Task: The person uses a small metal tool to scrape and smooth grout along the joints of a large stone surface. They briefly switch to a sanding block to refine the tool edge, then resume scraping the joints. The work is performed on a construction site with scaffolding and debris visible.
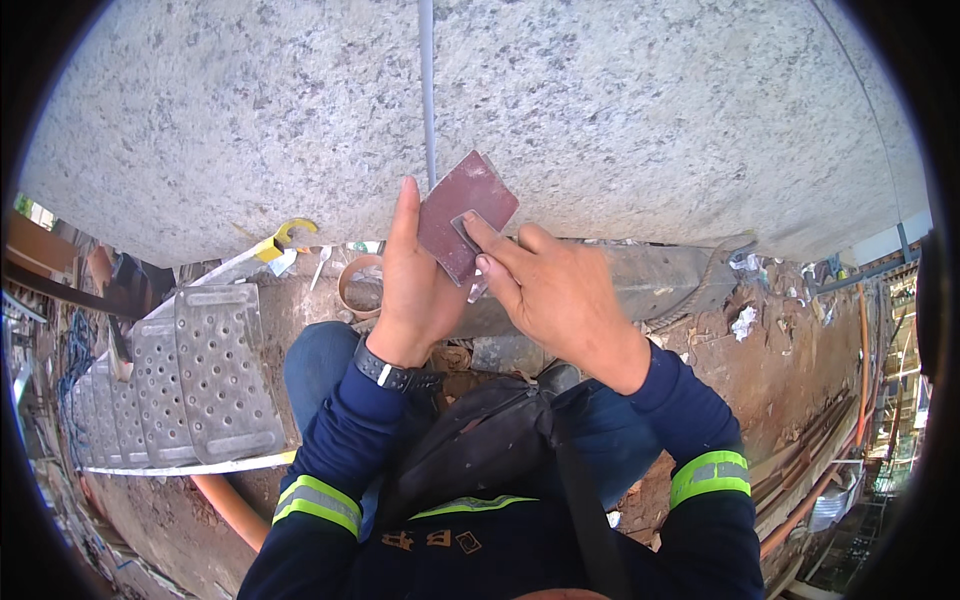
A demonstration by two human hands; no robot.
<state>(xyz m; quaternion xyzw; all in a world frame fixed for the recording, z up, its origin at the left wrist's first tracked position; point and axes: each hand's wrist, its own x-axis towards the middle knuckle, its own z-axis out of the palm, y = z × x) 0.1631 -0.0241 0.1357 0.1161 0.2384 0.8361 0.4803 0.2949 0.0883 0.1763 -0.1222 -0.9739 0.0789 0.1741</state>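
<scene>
A reddish-brown sheet of sandpaper (462,205), seemingly folded, is in front of me with its upper corner tilted toward the grey wall. My left hand (425,300) supports it from beneath, palm up, with the thumb sticking up along its left side and the other fingers hidden behind the sheet. My right hand (565,290) reaches over from the right. Its index fingertip presses a small, thin, grey-edged piece (462,232) against the sandpaper's face, and the thumb sits close below. What that piece is made of cannot be made out.
A speckled grey wall (680,120) rises ahead, crossed by a thin grey strip (428,90). A perforated metal plank (200,370) lies at the left, near a yellow hook (290,235) and a tape roll (362,285). Rope (705,285) and an orange pipe (863,360) are at the right.
</scene>
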